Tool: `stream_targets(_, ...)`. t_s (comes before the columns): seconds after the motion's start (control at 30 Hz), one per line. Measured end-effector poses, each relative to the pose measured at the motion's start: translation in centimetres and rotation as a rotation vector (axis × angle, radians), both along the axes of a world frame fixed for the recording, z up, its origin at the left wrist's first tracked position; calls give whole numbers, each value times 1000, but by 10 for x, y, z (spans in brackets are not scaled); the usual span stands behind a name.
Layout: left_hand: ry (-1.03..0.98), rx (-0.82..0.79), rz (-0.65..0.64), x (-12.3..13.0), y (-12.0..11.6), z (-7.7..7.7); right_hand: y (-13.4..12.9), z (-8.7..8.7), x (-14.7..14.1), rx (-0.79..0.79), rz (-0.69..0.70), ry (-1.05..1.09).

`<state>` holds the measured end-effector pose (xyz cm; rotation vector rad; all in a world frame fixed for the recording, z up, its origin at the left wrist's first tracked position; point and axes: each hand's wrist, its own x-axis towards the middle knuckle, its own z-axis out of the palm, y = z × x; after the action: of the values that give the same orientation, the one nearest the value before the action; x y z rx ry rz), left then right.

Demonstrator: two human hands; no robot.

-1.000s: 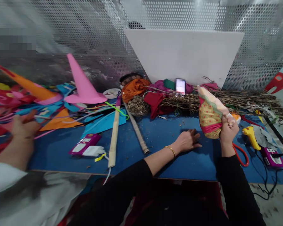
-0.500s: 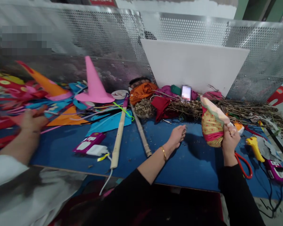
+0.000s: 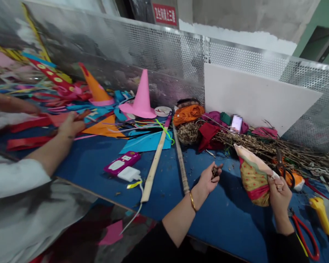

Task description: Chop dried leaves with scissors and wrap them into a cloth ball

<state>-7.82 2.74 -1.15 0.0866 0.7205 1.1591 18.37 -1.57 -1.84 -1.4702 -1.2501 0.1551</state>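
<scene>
Writing: on the wall at the rear, a red sign (image 3: 164,14) bears white Chinese characters, 卫生间 at the left and 上三楼 at the right; the character between them is hard to read. Markings on the purple device (image 3: 122,162) are too small to make out.

Hands: your left hand (image 3: 208,180) is turned palm up above the bench (image 3: 219,223), its fingers curled loosely around brown bits (image 3: 215,173), the tips slightly apart. Your right hand (image 3: 281,195) has its fingers clamped on the gathered neck of the patterned pouch (image 3: 254,179), which hangs tilted to the right of your left hand, well apart from it, with its pale cloth end toward the twigs (image 3: 263,146). Behind your right hand lie the black scissors (image 3: 281,164); nearer your sleeve is a red-handled tool (image 3: 307,235), with the yellow glue gun (image 3: 322,217) to its right.

Hidden or unclear: the phone (image 3: 236,123) among the cloths has a pixelated screen. Your right fingers cover the pouch's neck, and its contents cannot be seen. At the left, a co-worker's hand (image 3: 71,126) is near red strips (image 3: 30,142); the arm beyond it is blurred and cut off by the frame.
</scene>
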Motion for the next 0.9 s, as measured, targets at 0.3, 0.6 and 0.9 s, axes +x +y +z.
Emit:
stream_targets(0.3, -131, 27, -51, 3, -3, -7, -2, -1, -3, -72, -9, 36)
stream_targets(0.6, -77, -12, -97, 5, -6, -7, -7, -3, -6, -118, 0, -7)
stream_targets(0.9, 88, 158, -39, 3, -3, -9, -9, -3, -15, -97, 62, -62)
